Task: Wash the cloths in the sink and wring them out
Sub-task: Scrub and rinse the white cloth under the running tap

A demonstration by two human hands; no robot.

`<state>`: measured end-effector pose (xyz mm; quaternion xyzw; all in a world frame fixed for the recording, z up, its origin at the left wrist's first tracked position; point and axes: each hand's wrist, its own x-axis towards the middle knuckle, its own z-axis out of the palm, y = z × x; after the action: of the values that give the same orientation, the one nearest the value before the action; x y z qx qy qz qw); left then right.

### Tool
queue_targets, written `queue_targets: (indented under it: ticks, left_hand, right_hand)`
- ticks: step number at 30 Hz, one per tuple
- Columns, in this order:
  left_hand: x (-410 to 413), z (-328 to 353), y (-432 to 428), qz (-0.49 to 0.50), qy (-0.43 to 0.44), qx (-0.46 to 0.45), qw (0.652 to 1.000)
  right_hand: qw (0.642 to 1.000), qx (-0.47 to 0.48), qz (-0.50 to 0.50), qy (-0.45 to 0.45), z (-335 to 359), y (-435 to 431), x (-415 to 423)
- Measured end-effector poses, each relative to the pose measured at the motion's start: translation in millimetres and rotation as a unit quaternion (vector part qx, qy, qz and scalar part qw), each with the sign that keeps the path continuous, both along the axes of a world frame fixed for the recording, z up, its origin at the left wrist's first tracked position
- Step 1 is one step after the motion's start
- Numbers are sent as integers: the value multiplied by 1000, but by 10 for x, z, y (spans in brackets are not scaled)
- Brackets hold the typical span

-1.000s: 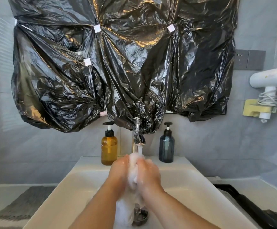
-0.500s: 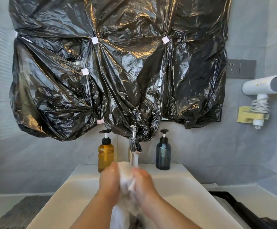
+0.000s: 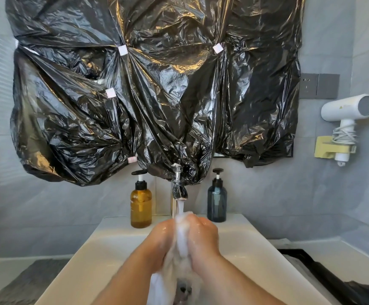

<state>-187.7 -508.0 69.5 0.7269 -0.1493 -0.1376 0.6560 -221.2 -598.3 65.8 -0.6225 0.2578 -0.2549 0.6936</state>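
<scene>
1. Head view — left hand (image 3: pixel 163 236) and right hand (image 3: pixel 203 234) each hold the white cloth (image 3: pixel 182 238) in a closed grip, bunched between them over the sink (image 3: pixel 104 249) so runoff drains.
2. The tap (image 3: pixel 179 188) streams straight onto it — rinsing, I'd say.
3. Behind, the amber bottle (image 3: pixel 141 205) and blue bottle (image 3: pixel 217 203) flank the tap, apart from the hands.

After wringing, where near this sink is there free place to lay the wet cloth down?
Free: the sink ledge left of the amber pump bottle and right of the dark blue pump bottle; the white counter between the right wall and the black object. Crowded: the faucet between the bottles; the sink middle, where left hand and right hand grip the white cloth.
</scene>
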Motion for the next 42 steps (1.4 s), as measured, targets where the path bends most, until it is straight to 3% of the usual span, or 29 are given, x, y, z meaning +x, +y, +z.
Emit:
queue_targets:
  ticks: [2, 4, 6, 10, 15, 19, 24, 26, 29, 32, 36, 42]
  left_hand:
    - [13, -15, 45, -42, 32, -17, 998]
    - [12, -19, 90, -114, 117, -7, 986]
    - [7, -25, 120, -153, 130, 30, 979]
    - [91, -51, 186, -132, 145, -36, 980]
    - [151, -13, 243, -66, 124, -137, 981]
    - [81, -2, 200, -8, 109, -108, 988]
    - [-32, 20, 63, 10, 106, -185, 977]
    - [48, -20, -8, 26, 27, -129, 991]
    - [26, 33, -69, 54, -88, 88, 991]
    - [18, 23, -113, 9, -8, 3, 1000]
    - [-78, 25, -87, -68, 32, -58, 996]
    - [-48, -8, 174, -154, 89, 73, 981]
  right_hand:
    - [997, 50, -9, -51, 64, -51, 10]
    - [988, 101, -21, -119, 145, -150, 5]
    - [976, 139, -27, -164, 200, -235, -22]
    - [964, 178, 21, -199, 186, -257, -1]
    - [974, 113, 153, -125, 230, -130, -81]
    - [977, 39, 209, 10, 158, -100, -103]
    - [993, -73, 81, -41, 24, 70, -34]
    - [992, -109, 42, -39, 0, 104, -66]
    - [989, -143, 13, -16, 6, 105, -79]
    - [991, -131, -10, 34, 112, 17, -71]
    - [995, -63, -69, -34, 224, -216, -68]
    - [977, 90, -165, -98, 328, -531, -138]
